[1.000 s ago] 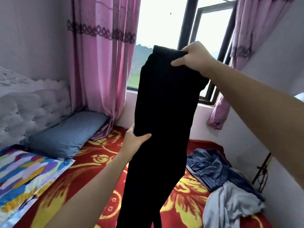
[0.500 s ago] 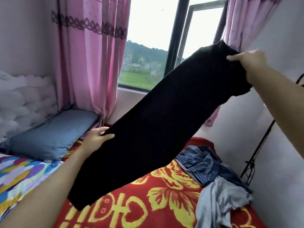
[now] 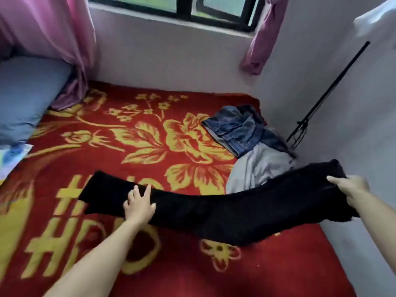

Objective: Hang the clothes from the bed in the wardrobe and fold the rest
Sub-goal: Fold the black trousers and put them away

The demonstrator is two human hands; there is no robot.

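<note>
Lowered from the window, black trousers [image 3: 225, 213] now stretch across the bed [image 3: 171, 275] — left hand [image 3: 139, 205] presses flat at centre, right hand [image 3: 348, 188] grips the waistband at right.

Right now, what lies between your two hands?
The black trousers stretch from left hand to right hand, above the red blanket, in the head view.

Large yellow characters [image 3: 49, 248] woven into red blanket [image 3: 182, 275], lower left, partly under black trousers [image 3: 235, 211], not legible, nothing else readable.
</note>
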